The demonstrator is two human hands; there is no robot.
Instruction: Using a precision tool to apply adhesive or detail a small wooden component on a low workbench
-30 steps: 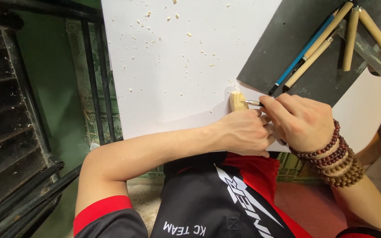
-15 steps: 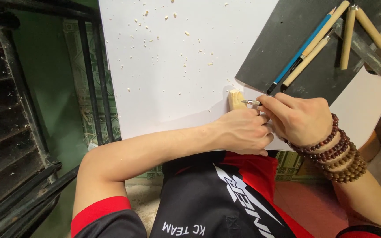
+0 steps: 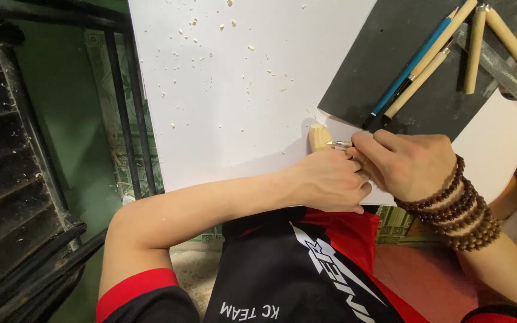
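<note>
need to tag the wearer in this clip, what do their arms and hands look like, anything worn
Both forearms are bare. The left hand wears nothing visible. The right hand has several strands of round brown wooden beads wrapped around the wrist. The upper arms end in short black sleeves with red cuffs, part of a black and red jersey with white lettering.
</note>
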